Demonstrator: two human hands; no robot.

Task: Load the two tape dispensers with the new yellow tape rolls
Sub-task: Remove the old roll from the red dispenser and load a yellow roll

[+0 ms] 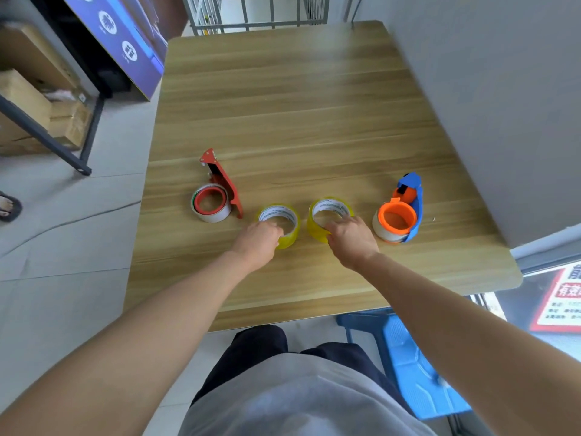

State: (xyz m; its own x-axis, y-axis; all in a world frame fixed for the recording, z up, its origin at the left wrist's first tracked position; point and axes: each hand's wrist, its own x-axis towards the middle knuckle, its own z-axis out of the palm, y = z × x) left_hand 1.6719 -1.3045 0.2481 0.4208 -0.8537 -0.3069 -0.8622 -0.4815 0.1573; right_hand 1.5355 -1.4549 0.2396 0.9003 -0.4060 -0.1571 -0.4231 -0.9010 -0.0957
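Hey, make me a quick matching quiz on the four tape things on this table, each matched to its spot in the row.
Things:
1. red dispenser
2. blue dispenser
3. yellow roll under the left hand
4. yellow roll under the right hand

Places:
A. far right
B. middle left
C. far left
D. middle right

Pairs: 1-C, 2-A, 3-B, 4-D

I can read no text here: print on the red-bordered sign and the tape-roll cores is blurred.
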